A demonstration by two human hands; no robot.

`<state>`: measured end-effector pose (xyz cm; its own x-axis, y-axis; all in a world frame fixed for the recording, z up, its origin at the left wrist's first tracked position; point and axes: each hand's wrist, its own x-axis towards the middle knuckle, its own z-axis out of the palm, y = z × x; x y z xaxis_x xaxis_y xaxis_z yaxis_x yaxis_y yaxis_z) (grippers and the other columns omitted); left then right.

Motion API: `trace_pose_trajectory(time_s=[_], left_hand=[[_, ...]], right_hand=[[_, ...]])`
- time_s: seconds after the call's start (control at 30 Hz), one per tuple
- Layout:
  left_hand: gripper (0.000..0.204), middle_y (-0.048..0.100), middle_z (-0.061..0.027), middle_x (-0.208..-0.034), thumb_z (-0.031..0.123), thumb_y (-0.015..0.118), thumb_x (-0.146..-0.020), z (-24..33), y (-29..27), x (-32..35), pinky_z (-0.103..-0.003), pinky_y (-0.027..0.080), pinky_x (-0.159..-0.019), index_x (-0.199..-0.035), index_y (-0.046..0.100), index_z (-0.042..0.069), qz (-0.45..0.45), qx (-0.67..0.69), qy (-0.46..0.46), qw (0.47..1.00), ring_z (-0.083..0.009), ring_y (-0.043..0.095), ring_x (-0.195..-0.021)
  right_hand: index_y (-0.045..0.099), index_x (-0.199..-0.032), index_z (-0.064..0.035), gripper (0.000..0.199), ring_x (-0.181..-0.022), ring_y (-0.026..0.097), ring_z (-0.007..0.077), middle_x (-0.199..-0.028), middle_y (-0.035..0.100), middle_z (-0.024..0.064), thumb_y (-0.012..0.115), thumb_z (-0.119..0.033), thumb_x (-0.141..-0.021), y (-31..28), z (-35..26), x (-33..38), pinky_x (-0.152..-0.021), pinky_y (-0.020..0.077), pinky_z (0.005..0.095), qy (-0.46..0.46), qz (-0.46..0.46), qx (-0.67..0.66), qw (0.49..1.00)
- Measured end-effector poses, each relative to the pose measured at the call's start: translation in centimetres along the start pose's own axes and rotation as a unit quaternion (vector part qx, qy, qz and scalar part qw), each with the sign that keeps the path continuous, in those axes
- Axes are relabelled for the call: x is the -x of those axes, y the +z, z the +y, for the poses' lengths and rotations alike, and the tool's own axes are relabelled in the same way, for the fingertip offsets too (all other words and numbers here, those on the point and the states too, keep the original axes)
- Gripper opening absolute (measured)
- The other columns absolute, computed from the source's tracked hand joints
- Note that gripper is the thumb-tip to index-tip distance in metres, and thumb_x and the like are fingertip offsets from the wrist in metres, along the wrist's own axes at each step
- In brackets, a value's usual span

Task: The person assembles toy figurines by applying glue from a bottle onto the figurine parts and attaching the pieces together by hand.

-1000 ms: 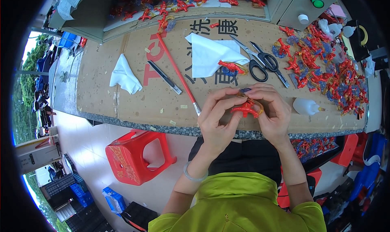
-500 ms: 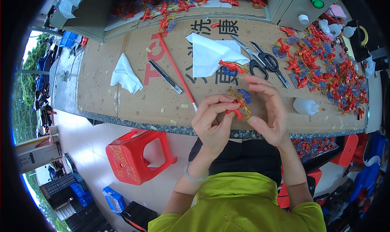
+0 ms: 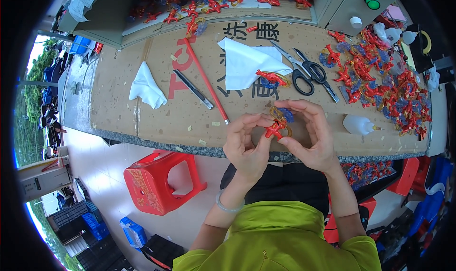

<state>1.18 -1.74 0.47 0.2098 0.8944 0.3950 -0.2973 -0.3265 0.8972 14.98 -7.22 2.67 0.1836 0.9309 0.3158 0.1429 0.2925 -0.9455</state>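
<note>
Over the table's near edge, a small red plastic figurine with clear yellow and blue parts is held between both hands. My left hand pinches its red body from the left with thumb and fingertips. From the right, my right hand curves around it, thumb at the lower side and fingers by the yellow and blue parts; the fingers partly hide these. Just beyond my hands, a similar figurine lies on a folded white cloth.
Black-handled scissors lie right of the cloth, a white needle-tipped bottle nearer. Many figurines heap at the right. A craft knife, a red rod and another white cloth lie left. A red stool stands below.
My right hand has come down and closed in on the figurine, which has turned slightly. The left hand has barely shifted.
</note>
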Motion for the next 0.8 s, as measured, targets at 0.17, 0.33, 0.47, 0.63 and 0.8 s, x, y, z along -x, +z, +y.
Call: trace_pose_trajectory(time_s=[0.17, 0.33, 0.47, 0.63, 0.8], left_hand=[[0.045, 0.061, -0.0154, -0.098, -0.021, 0.063, -0.075, 0.0, -0.1, 0.0, -0.032, 0.056, -0.084, -0.115, 0.048, -0.006, -0.005, -0.001, 0.003, 1.000, -0.0208, 0.064, -0.094], [0.057, 0.061, -0.0181, -0.099, -0.018, 0.067, -0.074, 0.1, 0.2, -0.4, -0.032, 0.053, -0.085, -0.123, 0.040, -0.004, -0.001, 0.022, -0.011, 1.000, -0.0216, 0.063, -0.093], [0.062, 0.063, -0.0171, -0.097, -0.014, 0.072, -0.073, 0.5, 0.2, -0.8, -0.029, 0.053, -0.082, -0.124, 0.039, -0.003, 0.001, 0.044, -0.038, 0.998, -0.0201, 0.064, -0.090], [0.061, 0.065, -0.0121, -0.090, -0.005, 0.080, -0.070, 0.6, -0.4, -1.1, -0.024, 0.050, -0.078, -0.120, 0.045, -0.002, -0.060, -0.021, -0.076, 0.995, -0.0151, 0.064, -0.086], [0.055, 0.065, -0.0114, -0.092, -0.005, 0.079, -0.072, 0.4, -0.5, -0.9, -0.023, 0.050, -0.077, -0.118, 0.048, -0.003, -0.061, -0.009, -0.112, 0.992, -0.0144, 0.064, -0.087]], right_hand=[[0.042, -0.131, 0.0030, 0.060, -0.118, 0.056, 0.0249, -0.129, 0.055, 0.0177, 0.070, 0.001, -0.077, 0.0, -0.1, -0.1, -0.102, 0.0435, 0.0364, -0.009, 0.006, 0.003, 1.000], [0.048, -0.128, 0.0025, 0.048, -0.117, 0.057, 0.0235, -0.127, 0.057, 0.0168, 0.067, -0.008, -0.084, -0.3, -0.2, -0.2, -0.100, 0.0438, 0.0345, 0.017, -0.008, 0.003, 1.000], [0.050, -0.125, 0.0029, 0.039, -0.109, 0.062, 0.0213, -0.117, 0.063, 0.0162, 0.061, -0.012, -0.091, 0.0, -0.2, -0.1, -0.093, 0.0474, 0.0314, 0.049, 0.017, -0.048, 0.998], [0.062, -0.106, 0.0024, 0.024, -0.081, 0.068, 0.0125, -0.087, 0.071, 0.0084, 0.050, -0.017, -0.099, -0.6, -0.7, 0.0, -0.071, 0.0507, 0.0235, 0.122, 0.036, 0.064, 0.990], [0.065, -0.103, 0.0015, 0.025, -0.079, 0.067, 0.0103, -0.085, 0.071, 0.0070, 0.048, -0.017, -0.100, -0.1, -0.4, 0.1, -0.069, 0.0505, 0.0223, 0.113, 0.062, 0.048, 0.991]])
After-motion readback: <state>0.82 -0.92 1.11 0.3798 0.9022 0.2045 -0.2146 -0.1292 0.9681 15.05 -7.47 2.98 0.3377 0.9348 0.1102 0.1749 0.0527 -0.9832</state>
